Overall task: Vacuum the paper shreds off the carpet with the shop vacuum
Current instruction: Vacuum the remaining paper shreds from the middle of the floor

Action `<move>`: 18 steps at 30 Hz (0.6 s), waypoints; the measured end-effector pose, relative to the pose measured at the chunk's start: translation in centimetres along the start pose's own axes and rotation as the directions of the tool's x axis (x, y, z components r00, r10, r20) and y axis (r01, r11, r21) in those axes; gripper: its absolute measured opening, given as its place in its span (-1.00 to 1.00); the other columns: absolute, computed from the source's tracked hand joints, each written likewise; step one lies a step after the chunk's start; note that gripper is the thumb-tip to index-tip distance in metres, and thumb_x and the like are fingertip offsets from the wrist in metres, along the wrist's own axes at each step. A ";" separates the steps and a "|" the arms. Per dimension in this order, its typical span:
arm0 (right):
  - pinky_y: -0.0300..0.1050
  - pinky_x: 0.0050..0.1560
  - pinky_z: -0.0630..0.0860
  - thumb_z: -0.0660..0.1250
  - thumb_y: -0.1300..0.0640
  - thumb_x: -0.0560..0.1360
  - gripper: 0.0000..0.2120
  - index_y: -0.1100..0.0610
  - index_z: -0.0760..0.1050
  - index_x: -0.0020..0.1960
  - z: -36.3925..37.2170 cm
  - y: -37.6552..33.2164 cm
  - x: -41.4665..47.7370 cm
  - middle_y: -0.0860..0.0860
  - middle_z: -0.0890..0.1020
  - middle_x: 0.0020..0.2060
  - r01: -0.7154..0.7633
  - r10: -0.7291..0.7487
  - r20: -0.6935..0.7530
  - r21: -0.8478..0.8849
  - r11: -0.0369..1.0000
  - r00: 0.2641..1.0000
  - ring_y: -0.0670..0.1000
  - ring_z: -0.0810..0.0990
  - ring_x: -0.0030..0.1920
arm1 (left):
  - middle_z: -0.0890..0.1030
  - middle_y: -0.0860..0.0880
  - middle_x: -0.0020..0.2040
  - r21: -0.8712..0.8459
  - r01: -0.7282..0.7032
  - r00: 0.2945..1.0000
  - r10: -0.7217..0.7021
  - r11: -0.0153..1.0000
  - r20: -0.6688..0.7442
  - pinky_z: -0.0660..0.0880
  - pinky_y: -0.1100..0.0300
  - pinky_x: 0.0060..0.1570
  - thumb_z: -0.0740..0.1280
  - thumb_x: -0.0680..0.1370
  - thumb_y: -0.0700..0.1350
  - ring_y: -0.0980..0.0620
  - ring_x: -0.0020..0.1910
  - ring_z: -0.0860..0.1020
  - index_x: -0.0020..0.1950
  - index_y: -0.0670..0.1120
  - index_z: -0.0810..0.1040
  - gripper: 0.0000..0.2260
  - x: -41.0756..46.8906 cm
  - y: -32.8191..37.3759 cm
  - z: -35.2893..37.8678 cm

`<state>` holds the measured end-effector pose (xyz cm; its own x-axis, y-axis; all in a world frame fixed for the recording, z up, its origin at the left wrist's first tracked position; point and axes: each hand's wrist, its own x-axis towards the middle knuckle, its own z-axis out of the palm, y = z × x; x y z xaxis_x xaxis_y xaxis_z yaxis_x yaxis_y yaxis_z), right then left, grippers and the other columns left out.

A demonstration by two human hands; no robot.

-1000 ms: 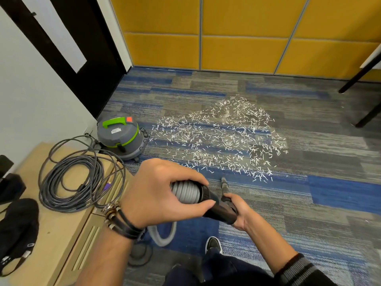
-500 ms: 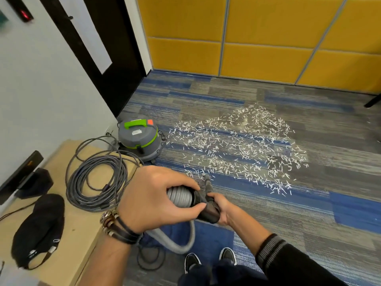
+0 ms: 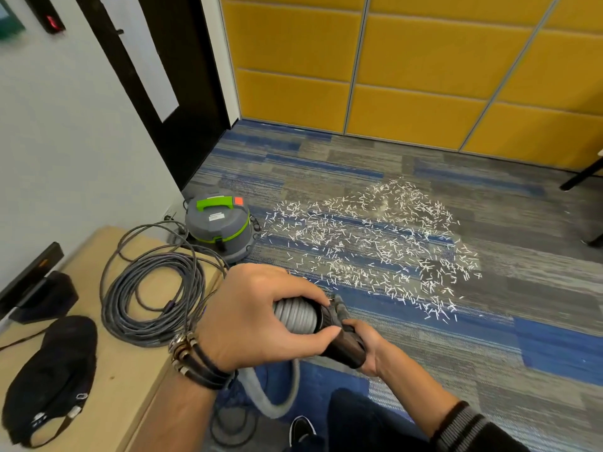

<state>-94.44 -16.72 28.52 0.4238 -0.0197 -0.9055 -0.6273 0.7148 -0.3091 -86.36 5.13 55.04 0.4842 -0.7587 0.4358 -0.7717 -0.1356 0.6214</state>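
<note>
Blue-grey carpet (image 3: 489,370) runs to yellow wall panels (image 3: 408,76). Right of the vacuum (image 3: 222,223), paper shreds (image 3: 375,249) lie scattered on the carpet. Left of the vacuum, a wooden cabinet (image 3: 124,370) carries a coiled cable (image 3: 146,288) and a black cap (image 3: 49,370). Nearer than the vacuum, the left hand (image 3: 251,318) curls round the grey hose (image 3: 295,313); the right hand (image 3: 365,347) grips the hose's black end piece (image 3: 342,340).

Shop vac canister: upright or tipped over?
Upright. The shop vacuum stands on its base on the carpet, with its green handle on top.
</note>
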 end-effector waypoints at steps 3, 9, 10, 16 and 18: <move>0.13 0.03 0.57 0.15 0.02 0.62 -0.67 0.28 0.45 0.17 0.8 -0.7 0.2 0.28 0.55 0.04 0.044 -0.044 0.012 0.005 0.999 0.999 0.24 0.58 -0.10 | 0.73 0.20 -0.14 0.012 0.005 1.000 -0.005 1.000 -0.016 0.61 0.18 -0.16 0.66 0.34 0.07 0.22 -0.20 0.67 -0.09 0.04 0.77 -0.78 -0.4 -0.3 -0.6; 0.09 0.06 0.56 0.12 -0.04 0.62 -0.68 0.19 0.41 0.17 1.7 -0.4 0.9 0.22 0.56 0.00 -0.026 0.025 -0.025 -0.035 0.999 0.999 0.18 0.57 -0.12 | 0.72 0.21 -0.18 0.007 0.047 0.997 -0.048 0.999 0.061 0.61 0.16 -0.17 0.65 0.32 0.08 0.24 -0.22 0.65 -0.13 0.07 0.75 -0.79 -0.7 -1.3 0.4; 0.04 -0.05 0.56 0.10 -0.04 0.63 -0.68 0.20 0.40 0.16 2.2 -0.3 1.0 0.21 0.56 -0.06 -0.035 0.034 -0.018 -0.023 0.999 0.999 0.18 0.56 -0.16 | 0.72 0.21 -0.18 0.020 0.057 0.997 -0.058 0.998 0.054 0.60 0.16 -0.17 0.65 0.32 0.08 0.24 -0.22 0.65 -0.13 0.08 0.75 -0.80 -0.8 -1.5 0.1; 0.05 -0.07 0.57 0.09 -0.02 0.64 -0.64 0.24 0.46 0.15 6.3 -0.2 1.2 0.23 0.61 -0.09 -0.066 0.068 0.063 -0.036 0.997 0.996 0.19 0.59 -0.15 | 0.70 0.26 -0.21 0.054 0.074 0.997 -0.075 0.996 0.025 0.59 0.22 -0.15 0.68 0.29 0.06 0.26 -0.23 0.65 -0.15 0.10 0.74 -0.78 -0.1 -1.7 -2.6; 0.03 -0.13 0.57 0.08 -0.02 0.64 -0.63 0.27 0.47 0.10 6.4 0.2 1.1 0.23 0.60 -0.14 -0.076 0.075 0.078 0.012 0.997 0.994 0.19 0.59 -0.16 | 0.69 0.29 -0.22 0.032 0.093 0.994 -0.094 0.995 0.048 0.56 0.31 -0.13 0.69 0.27 0.05 0.30 -0.22 0.65 -0.16 0.09 0.75 -0.77 0.6 -1.7 -3.4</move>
<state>-89.90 -12.10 29.38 0.4252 0.0885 -0.9007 -0.6499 0.7225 -0.2359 -83.41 7.10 56.46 0.5344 -0.7723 0.3434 -0.7362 -0.2258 0.6380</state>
